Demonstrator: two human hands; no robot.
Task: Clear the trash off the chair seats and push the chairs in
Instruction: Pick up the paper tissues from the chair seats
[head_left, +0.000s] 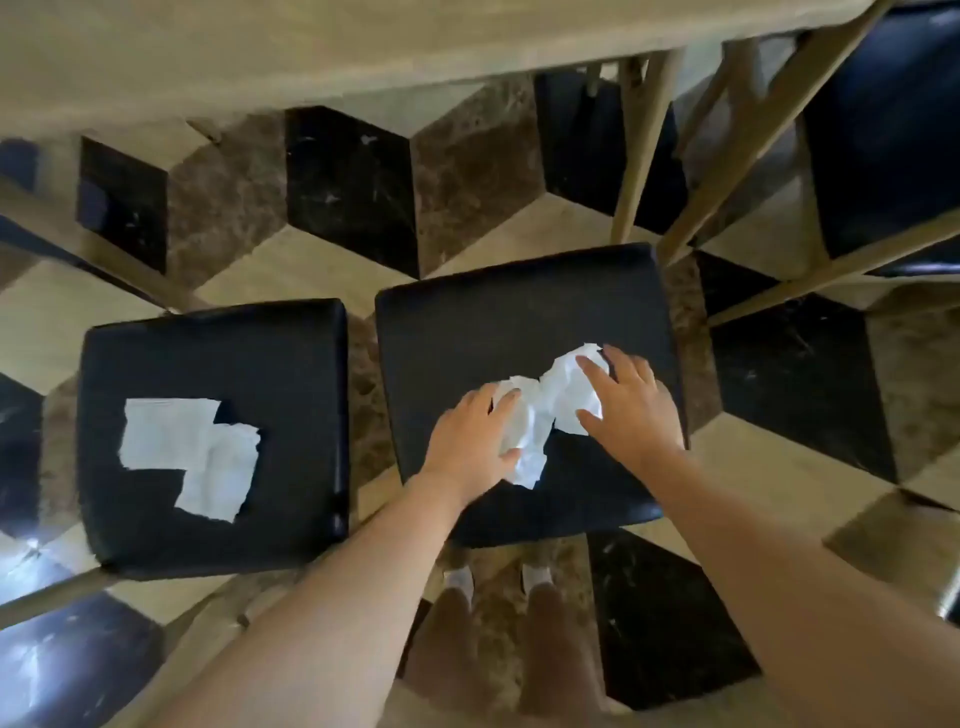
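In the head view, a crumpled white paper (545, 410) lies on the black seat of the chair (519, 312) at the centre of the frame, with the left hand (470, 447) and the right hand (631, 410) pressed on it from either side, fingers spread apart and not closed around it. At the left of the frame a second black chair (218, 353) carries flat torn paper pieces (189, 452), and the table edge (311, 57) runs along the top above the patterned floor (467, 171).
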